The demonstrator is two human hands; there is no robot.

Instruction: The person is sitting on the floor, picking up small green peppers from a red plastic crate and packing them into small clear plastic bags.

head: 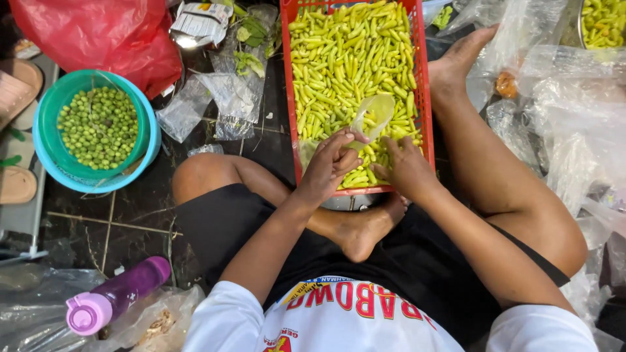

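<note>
I sit cross-legged on a dark floor with a red plastic crate (pixel 421 98) full of yellow-green chillies (pixel 345 58) in front of me. My left hand (pixel 327 166) pinches the edge of a small clear plastic bag (pixel 373 114) that lies on the chillies with a few chillies inside. My right hand (pixel 405 168) rests palm-down on the chillies at the crate's near end, fingers curled into them. A metal bowl (pixel 345 203) peeks out under the crate's near edge.
A green bowl of small green round fruits (pixel 98 127) sits in a blue basin (pixel 151 140) at left. A red plastic bag (pixel 98 32), loose clear bags (pixel 228 94), a purple bottle (pixel 117 294), sandals (pixel 16 186) and more bags at right surround me.
</note>
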